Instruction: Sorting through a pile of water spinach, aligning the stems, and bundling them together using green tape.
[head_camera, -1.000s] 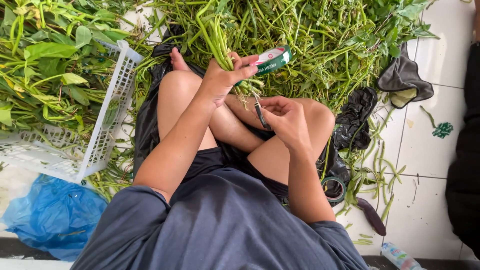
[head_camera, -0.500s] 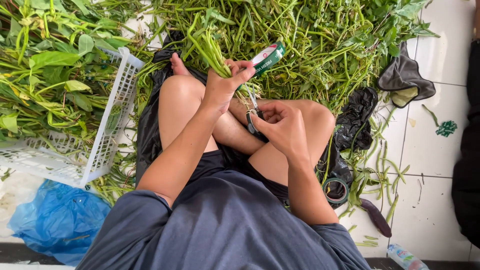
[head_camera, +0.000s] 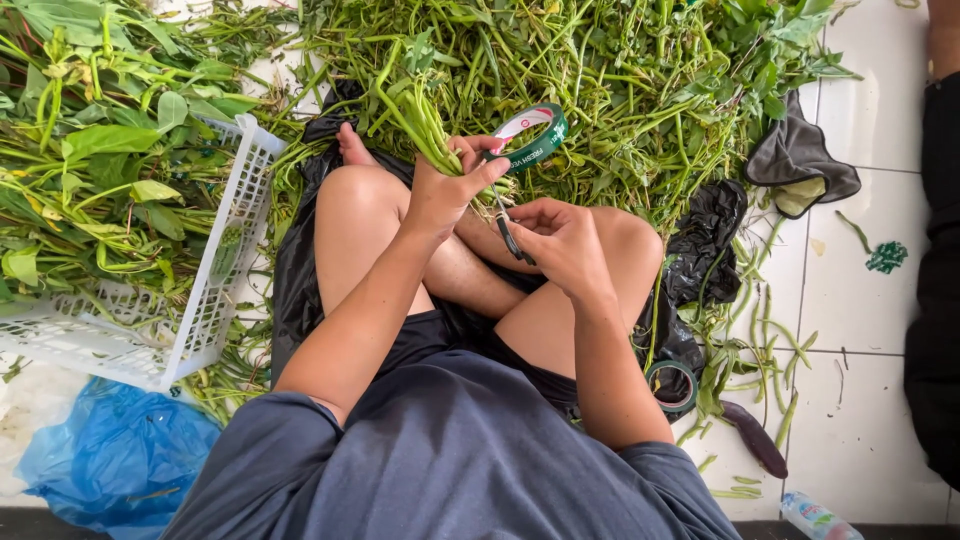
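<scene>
Left hand (head_camera: 440, 195) grips a taped bunch (head_camera: 415, 115); right hand (head_camera: 560, 240) pinches scissors (head_camera: 510, 235) at the tape (head_camera: 530, 135); loose stems (head_camera: 620, 90) remain on the floor (head_camera: 860, 330).

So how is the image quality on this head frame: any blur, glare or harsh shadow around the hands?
Head view: even, soft daylight with no hard shadows; left hand, right hand and tape roll are sharp, without motion blur; the white floor tiles are bright but not blown out; the scissors are dark and hard to read.
</scene>
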